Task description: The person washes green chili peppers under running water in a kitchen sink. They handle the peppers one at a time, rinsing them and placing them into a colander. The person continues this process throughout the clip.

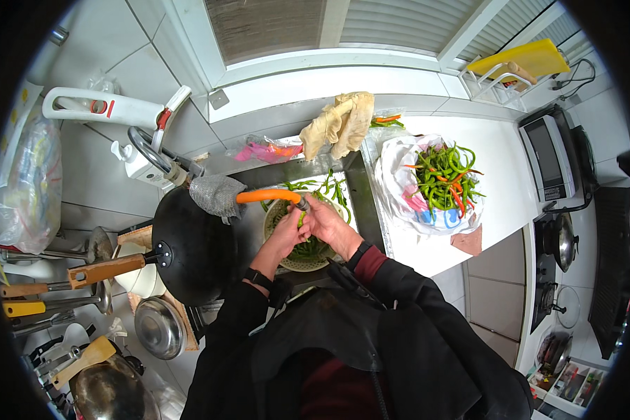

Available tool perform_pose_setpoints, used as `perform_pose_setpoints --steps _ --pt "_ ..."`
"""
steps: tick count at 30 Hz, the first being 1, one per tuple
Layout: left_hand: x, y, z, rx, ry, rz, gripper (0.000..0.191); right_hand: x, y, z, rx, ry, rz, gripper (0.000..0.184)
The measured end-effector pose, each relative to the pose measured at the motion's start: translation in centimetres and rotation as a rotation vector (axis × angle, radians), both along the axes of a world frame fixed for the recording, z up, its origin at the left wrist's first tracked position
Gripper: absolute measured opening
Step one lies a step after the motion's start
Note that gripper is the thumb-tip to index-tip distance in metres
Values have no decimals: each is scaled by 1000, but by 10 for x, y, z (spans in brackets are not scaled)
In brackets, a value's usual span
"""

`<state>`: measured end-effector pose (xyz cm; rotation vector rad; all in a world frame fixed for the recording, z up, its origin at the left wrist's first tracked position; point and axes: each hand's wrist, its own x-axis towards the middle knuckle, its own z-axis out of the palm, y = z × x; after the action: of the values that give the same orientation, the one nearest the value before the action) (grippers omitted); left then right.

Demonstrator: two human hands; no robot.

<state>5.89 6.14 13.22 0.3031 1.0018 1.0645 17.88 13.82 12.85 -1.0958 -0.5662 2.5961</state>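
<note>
My left hand and my right hand meet over a round, light-coloured colander in a metal sink. Between their fingers is a green chili pepper; my left fingers pinch it, while the grip of my right hand is partly hidden. More green chilies lie in the colander, and others rest behind it in the sink. An orange faucet hose with a metal tip ends right above my hands.
On the white counter at right, a plastic bag bears a pile of green and red chilies. A black wok stands left of the sink. Cloths hang at its back edge. A microwave is at far right.
</note>
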Motion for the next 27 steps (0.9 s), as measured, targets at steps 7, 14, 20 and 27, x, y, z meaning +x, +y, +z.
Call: perform_pose_setpoints --steps 7,14,20,27 --pt "-4 -9 -9 87 -130 10 22 6 4 4 -17 -4 34 37" --pt "6 -4 -5 470 1283 -217 30 2 7 -10 -3 -60 -185 21" --pt "23 -11 11 410 1414 -312 30 2 -3 -12 216 -163 -122 25" --pt "8 -7 16 64 -79 -132 28 3 -6 2 -41 86 -172 32"
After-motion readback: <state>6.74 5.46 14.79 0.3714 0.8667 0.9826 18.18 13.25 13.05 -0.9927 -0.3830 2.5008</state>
